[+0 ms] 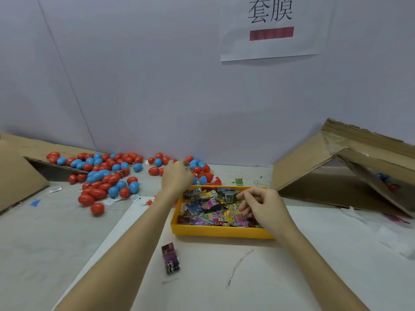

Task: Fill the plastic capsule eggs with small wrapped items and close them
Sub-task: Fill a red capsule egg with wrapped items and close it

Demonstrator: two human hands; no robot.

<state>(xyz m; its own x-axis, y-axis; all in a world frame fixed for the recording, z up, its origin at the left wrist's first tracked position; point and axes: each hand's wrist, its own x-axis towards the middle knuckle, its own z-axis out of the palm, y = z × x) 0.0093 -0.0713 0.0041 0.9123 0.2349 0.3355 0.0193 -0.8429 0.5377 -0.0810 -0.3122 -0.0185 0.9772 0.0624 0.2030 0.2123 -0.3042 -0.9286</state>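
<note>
A yellow tray (221,232) holds several small colourful wrapped items (208,205). My right hand (262,205) hovers over the tray's right half, its fingertips pinching a green wrapped item (238,198). Red and blue capsule eggs (105,176) lie scattered along the back left of the table, and more eggs (202,170) sit just behind the tray. My left hand (177,176) reaches over the tray's far left corner into those eggs, back towards me, fingers curled. What lies under its fingers is hidden.
A bundled stack of wrapped items (170,258) lies in front of the tray. Cardboard flaps stand at the left (20,173) and right (336,167), the right one sheltering a few eggs (386,180). A paper sign (271,28) hangs on the wall.
</note>
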